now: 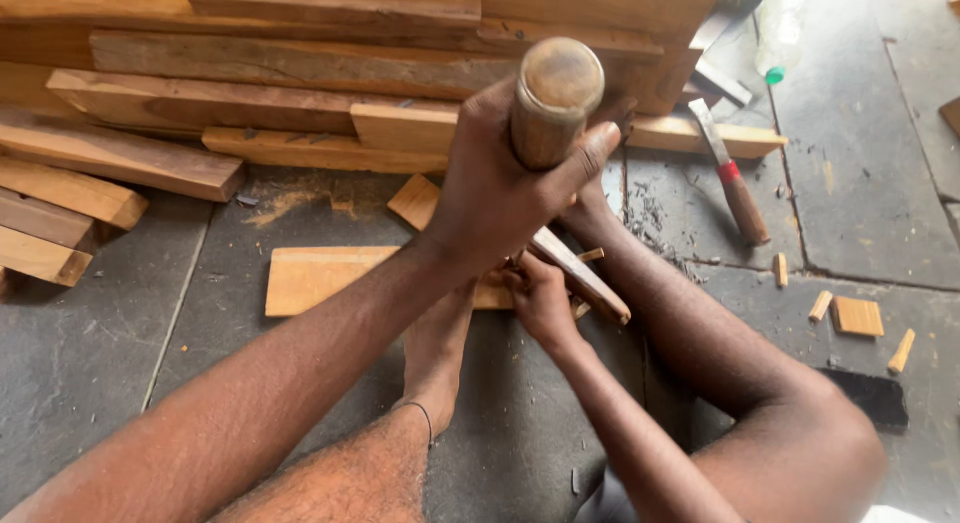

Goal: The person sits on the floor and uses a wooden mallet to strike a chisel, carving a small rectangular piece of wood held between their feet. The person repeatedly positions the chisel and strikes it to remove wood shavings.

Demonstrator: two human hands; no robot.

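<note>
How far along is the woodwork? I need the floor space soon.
Partly done, it seems: small cut blocks and shavings already lie on the floor. In hand: the left hand holds a mallet up while the right hand steadies a wood strip on a board. Stacked planks look untouched.

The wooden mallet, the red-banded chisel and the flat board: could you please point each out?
wooden mallet (pixel 556 78): head view, rounded end.
red-banded chisel (pixel 741 205): head view, wooden handle.
flat board (pixel 318 278): head view, bare top face.
</note>
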